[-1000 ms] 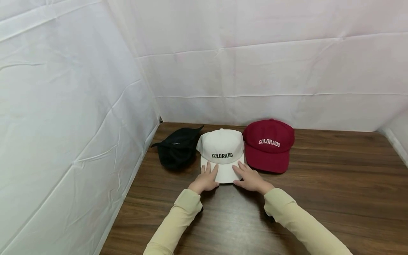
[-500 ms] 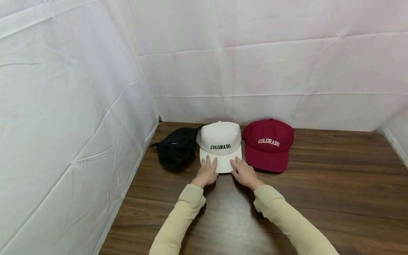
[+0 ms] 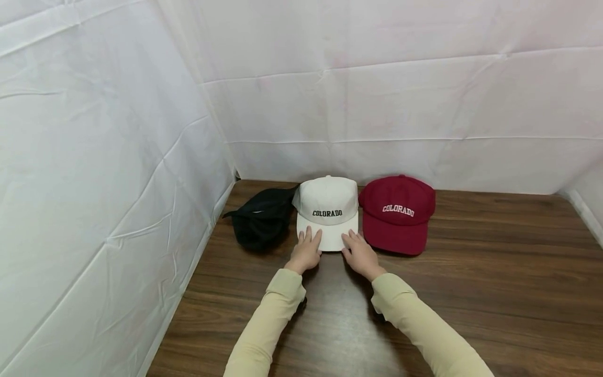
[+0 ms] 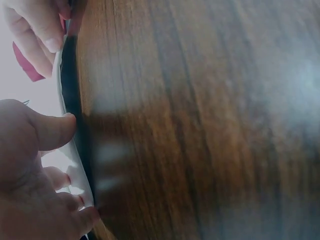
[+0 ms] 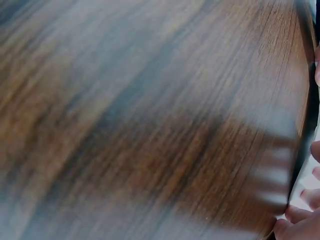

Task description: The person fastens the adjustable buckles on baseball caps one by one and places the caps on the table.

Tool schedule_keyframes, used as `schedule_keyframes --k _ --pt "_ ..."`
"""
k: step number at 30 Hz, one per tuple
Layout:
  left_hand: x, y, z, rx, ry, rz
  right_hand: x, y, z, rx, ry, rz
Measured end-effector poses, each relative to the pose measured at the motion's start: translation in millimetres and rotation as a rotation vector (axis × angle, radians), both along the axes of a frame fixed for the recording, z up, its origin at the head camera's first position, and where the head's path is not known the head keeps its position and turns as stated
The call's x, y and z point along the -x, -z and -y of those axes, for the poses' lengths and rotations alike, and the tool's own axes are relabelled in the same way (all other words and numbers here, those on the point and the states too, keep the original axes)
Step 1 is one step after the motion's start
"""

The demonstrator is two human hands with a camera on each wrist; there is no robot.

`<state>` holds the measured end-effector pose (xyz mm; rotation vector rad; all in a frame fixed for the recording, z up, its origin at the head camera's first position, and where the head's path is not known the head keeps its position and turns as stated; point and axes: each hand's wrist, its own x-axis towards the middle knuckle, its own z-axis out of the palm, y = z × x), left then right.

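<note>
A white cap (image 3: 328, 198) with dark COLORADO lettering sits on the table, its brim towards me. My left hand (image 3: 305, 254) lies on the left side of the brim with the fingers spread over its top; the left wrist view shows the thumb at the brim's front edge. On the brim's right side rests my right hand (image 3: 361, 256), its fingers likewise extended. Just right of the white cap stands a dark red cap (image 3: 398, 235) with white COLORADO lettering. A black cap (image 3: 261, 222) lies to the left, turned on its side, with its lettering out of sight.
The brown wood-grain table (image 3: 499, 272) stretches to the right and towards me. White cloth walls (image 3: 400, 104) rise behind the caps and along the left side; part of another shows at the far right.
Both hands have slid the white cap away from me, towards the back wall, until it sits roughly level with the red cap. The red and black caps have stayed put.
</note>
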<state>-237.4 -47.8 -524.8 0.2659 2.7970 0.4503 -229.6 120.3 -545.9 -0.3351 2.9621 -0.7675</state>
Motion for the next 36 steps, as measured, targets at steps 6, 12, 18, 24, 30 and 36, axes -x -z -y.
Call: schedule_keyframes --k 6,12,18,24,30,36 --pt "-1.6 0.8 2 -0.020 0.004 -0.011 -5.2 -0.7 -7 0.085 -0.042 0.027" --pt "-12.7 -2.0 12 -0.065 0.046 -0.112 -14.6 -0.2 -11 0.123 -0.099 0.077" --pt "-14.0 -10.6 23 -0.238 -0.023 -0.660 -24.1 -3.5 -14 0.180 -0.129 0.087" --pt "0.1 -20.1 40 -0.343 -0.199 -0.905 -34.3 -6.3 -22 0.250 -0.148 0.094" --pt "14.0 -25.8 60 -0.270 -0.302 -0.690 -42.3 -9.3 -28 0.317 -0.151 0.128" --pt "23.2 -34.7 77 -0.230 -0.321 -0.475 -50.9 -11.5 -29 0.339 -0.174 0.178"
